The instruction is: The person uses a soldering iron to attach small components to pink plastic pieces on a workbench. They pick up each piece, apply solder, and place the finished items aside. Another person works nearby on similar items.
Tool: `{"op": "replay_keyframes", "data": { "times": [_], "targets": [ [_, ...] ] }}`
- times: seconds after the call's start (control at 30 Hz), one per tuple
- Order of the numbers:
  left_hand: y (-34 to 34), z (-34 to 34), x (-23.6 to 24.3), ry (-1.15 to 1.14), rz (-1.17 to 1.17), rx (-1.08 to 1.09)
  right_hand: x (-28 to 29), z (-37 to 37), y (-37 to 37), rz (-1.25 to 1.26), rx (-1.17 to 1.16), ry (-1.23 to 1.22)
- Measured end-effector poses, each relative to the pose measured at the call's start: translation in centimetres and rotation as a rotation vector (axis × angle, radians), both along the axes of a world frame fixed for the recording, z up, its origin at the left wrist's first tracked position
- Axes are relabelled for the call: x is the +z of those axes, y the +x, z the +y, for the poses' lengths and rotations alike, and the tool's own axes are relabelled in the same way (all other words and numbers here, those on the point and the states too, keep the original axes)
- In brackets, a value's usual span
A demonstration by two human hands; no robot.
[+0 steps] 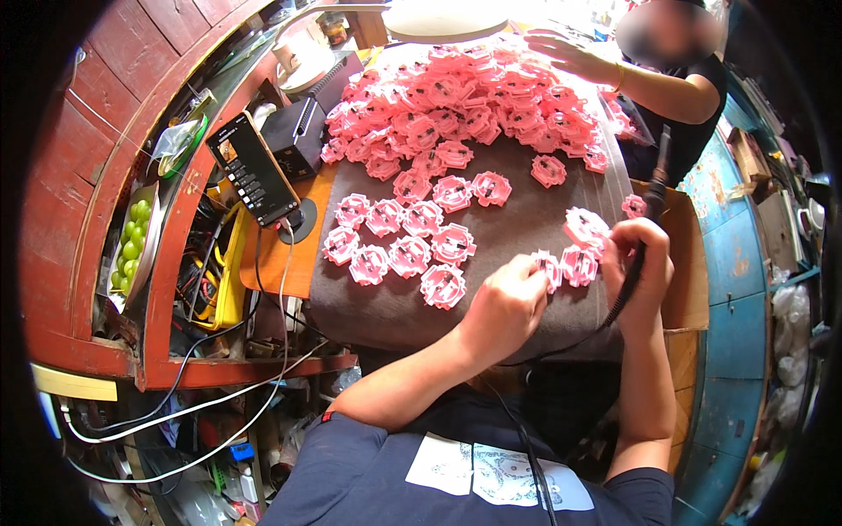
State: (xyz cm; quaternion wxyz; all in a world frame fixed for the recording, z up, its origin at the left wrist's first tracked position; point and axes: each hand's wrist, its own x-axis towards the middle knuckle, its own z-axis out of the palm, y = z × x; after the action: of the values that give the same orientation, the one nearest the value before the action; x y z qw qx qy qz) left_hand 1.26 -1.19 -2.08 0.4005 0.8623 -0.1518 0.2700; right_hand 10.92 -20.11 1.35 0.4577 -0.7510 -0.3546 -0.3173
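My left hand is closed, its fingertips pinching a small pink plastic part. Close by on the right, my right hand curls around a slim black corded tool; its narrow end points up and away, and I cannot make out its kind. The black cord runs down from that hand toward my lap. Between both hands lie a pink part and, just beyond, another pink part. Several similar pink parts with dark centres are spread left of my hands on the brown-covered table.
A large heap of pink parts covers the far table under a white lamp. At the left stand a phone on a stand and a dark box. Across the table, another person's hand reaches over the heap. A cardboard box sits right.
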Motion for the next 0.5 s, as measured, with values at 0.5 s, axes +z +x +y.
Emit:
{"op": "replay_keyframes", "data": {
  "times": [0.5],
  "targets": [
    [6.3,-2.1,0.1,-0.088,-0.056,-0.011,-5.2,-3.4,-5.9,0.06,-0.167,0.018]
  ]
}}
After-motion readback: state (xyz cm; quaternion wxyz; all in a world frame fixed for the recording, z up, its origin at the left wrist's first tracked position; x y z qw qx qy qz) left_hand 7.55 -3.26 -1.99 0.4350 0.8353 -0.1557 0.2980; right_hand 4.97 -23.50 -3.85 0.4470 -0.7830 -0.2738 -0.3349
